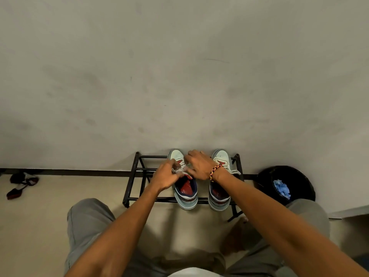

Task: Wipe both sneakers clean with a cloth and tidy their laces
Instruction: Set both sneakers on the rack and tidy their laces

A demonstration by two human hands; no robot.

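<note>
Both forearms reach in; left hand and right hand fingers pinched on the laces of the left sneaker, on the rack. Lace-tidying step. Next: right sneaker, laces look loose. Blue cloth sits in the bin.

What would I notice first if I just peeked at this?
Two hands, the left hand and the right hand, meet over the laces of the left sneaker on a black rack by the wall. A second sneaker sits beside it, and something blue lies in a dark bin on the right.
</note>
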